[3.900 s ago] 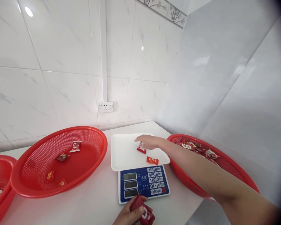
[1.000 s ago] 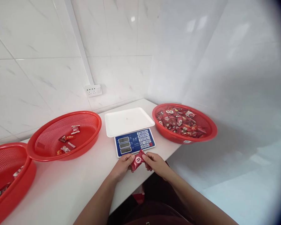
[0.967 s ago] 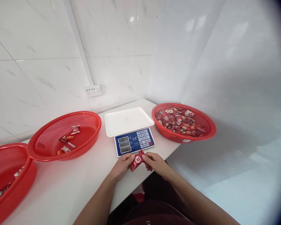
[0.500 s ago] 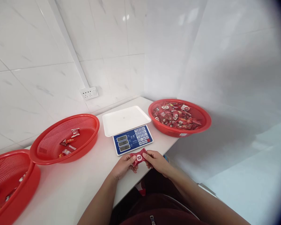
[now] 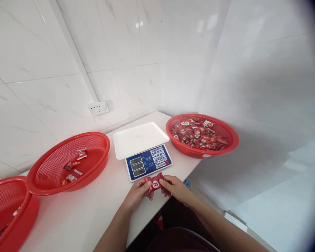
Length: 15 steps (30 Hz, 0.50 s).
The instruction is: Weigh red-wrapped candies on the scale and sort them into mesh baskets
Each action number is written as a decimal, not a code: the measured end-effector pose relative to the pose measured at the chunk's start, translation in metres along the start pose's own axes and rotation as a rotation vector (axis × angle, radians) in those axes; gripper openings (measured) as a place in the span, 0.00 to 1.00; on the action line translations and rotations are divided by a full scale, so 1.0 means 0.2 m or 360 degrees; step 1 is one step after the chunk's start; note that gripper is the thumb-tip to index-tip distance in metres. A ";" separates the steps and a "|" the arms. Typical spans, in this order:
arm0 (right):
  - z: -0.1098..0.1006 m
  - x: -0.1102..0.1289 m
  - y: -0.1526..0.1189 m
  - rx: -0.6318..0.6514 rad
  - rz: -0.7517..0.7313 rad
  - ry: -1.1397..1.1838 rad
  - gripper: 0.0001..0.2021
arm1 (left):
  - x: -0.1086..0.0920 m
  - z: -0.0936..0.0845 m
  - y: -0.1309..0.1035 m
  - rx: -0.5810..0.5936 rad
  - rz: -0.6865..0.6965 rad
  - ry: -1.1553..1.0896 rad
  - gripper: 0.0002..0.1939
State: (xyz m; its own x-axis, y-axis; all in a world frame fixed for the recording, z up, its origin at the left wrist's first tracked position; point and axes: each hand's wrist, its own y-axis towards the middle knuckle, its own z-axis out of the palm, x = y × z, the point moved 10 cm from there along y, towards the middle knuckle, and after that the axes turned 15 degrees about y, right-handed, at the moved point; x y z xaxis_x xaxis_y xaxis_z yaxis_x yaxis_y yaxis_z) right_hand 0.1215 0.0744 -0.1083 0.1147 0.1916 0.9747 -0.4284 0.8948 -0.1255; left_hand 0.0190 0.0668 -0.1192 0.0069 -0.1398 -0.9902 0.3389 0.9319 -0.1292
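Right hand [image 5: 174, 187] has left the tray [image 5: 138, 139], pinching what seems wrapped candy [image 5: 155, 184].

The light is bright and soft. A small glare shines on the tiled wall [image 5: 120, 45], upper middle; the right edge is dark and blurred.

I hold a red wrapped packet [image 5: 155, 183] by its two ends, my left grip [image 5: 136, 194] on one and my right grip [image 5: 175, 188] on the other, at the near edge of the white surface [image 5: 94, 213]. Just beyond sits a blue-faced scale [image 5: 148, 162] with a white tray [image 5: 139, 140]. A red basket heaped with packets [image 5: 194, 151] stands to my right, and two more baskets [image 5: 49, 164] with a few packets stand to my left.
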 end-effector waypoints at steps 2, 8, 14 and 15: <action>0.00 0.00 0.01 0.0036 0.0008 0.0029 0.20 | 0.00 -0.01 0.00 -0.0034 0.0000 -0.0026 0.18; 0.01 0.10 0.07 0.0066 -0.0081 0.0170 0.16 | 0.01 -0.05 0.01 -0.0111 -0.0010 -0.0148 0.18; -0.19 0.37 0.19 -0.0380 -0.0451 0.0292 0.15 | -0.04 -0.08 0.01 -0.0118 0.0038 -0.0250 0.19; -0.22 0.42 0.21 -0.0457 -0.0522 0.0335 0.15 | -0.04 -0.08 0.01 -0.0114 0.0037 -0.0254 0.18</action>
State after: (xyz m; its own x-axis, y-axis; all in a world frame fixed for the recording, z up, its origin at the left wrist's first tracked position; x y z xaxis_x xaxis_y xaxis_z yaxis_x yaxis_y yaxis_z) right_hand 0.1529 0.1470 -0.0401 0.3937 -0.0686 0.9167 -0.0781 0.9911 0.1077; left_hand 0.0054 0.0758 -0.1121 0.1653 -0.1643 -0.9724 0.2693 0.9561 -0.1158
